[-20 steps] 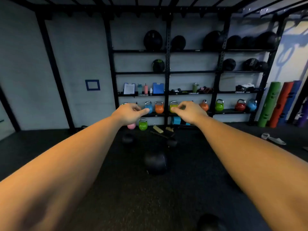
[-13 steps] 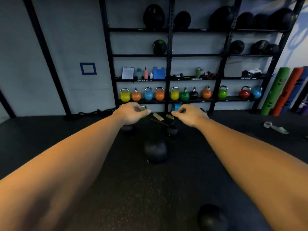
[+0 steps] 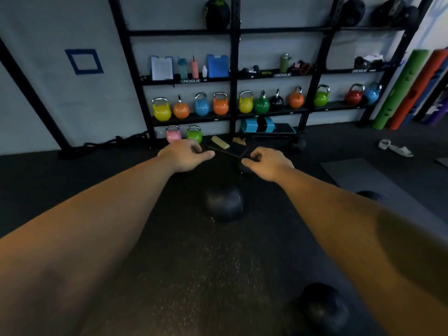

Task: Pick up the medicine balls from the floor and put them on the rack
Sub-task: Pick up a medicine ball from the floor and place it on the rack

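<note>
A black medicine ball (image 3: 224,202) lies on the dark floor straight ahead, between my outstretched arms. A second black ball (image 3: 323,309) sits near the bottom right, partly behind my right forearm. A third ball (image 3: 371,195) peeks out past my right arm, and a small one (image 3: 244,169) lies just left of my right hand. My left hand (image 3: 185,156) and right hand (image 3: 269,163) hover beyond the first ball, fingers loosely curled and empty. The black rack (image 3: 234,69) stands against the wall with other medicine balls (image 3: 217,13) on its upper shelves.
Coloured kettlebells (image 3: 220,105) fill the rack's lower shelf; a pink and a green one (image 3: 194,134) stand on the floor. Wooden blocks (image 3: 219,142) and a blue step (image 3: 258,126) lie before the rack. Upright foam rollers (image 3: 397,90) stand right, a sandal (image 3: 395,149) and a grey mat (image 3: 363,173) nearby.
The view has tilted down and moved closer to the rack. Both hands have lowered toward the floor and spread slightly apart; the near ball at bottom right has come into view.
</note>
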Demonstrator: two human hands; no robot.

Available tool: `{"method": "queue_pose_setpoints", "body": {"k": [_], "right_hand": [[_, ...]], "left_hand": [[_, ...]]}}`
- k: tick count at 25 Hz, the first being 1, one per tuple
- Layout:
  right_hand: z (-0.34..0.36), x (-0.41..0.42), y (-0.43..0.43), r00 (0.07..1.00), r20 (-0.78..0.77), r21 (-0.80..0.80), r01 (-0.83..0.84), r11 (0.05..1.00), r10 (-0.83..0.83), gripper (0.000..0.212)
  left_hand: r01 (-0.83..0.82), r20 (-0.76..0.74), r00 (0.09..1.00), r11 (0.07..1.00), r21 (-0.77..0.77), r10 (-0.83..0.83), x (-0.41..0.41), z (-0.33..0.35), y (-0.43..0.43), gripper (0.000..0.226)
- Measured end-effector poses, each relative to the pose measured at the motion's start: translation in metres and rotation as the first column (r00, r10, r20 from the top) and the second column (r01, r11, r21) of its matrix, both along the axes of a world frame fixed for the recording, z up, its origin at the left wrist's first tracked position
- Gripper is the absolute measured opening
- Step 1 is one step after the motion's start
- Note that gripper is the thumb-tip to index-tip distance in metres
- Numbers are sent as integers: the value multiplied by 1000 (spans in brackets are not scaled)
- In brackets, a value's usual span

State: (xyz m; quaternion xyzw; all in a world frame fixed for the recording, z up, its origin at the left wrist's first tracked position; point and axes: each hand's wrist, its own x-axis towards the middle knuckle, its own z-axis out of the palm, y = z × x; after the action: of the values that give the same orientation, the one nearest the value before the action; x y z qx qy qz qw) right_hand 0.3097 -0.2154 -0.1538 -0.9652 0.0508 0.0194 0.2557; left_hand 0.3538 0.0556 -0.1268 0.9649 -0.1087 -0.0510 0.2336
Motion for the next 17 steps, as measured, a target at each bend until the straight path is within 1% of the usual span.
{"method": "queue_pose_setpoints", "body": {"k": [2,5,8,12,17], "right_hand": [[-20,29,-3,999,-54,-15,-3,1000,2,64],[-50,80,-11,997,-80,-33,-8,999,5,66],[-84,137,-24,995,-99,-12,-28,1000,27,67],[-122,226,-51,987,-139,-6,-81,997,79,69],[-137,333,-80,965,-231,-51,-139,989,123,73]], "left_hand": [[17,-18,1000,1000,-19,-17,32,-17,-6,77],[33,-70,997,999,-31,-35,80,-48,-18,73],[54,-125,991,999,3,-53,134,-76,-33,77],[2,-168,986,999,41,5,222,-106,-55,69],[-46,-186,981,999,30,50,306,-127,-67,68]]}}
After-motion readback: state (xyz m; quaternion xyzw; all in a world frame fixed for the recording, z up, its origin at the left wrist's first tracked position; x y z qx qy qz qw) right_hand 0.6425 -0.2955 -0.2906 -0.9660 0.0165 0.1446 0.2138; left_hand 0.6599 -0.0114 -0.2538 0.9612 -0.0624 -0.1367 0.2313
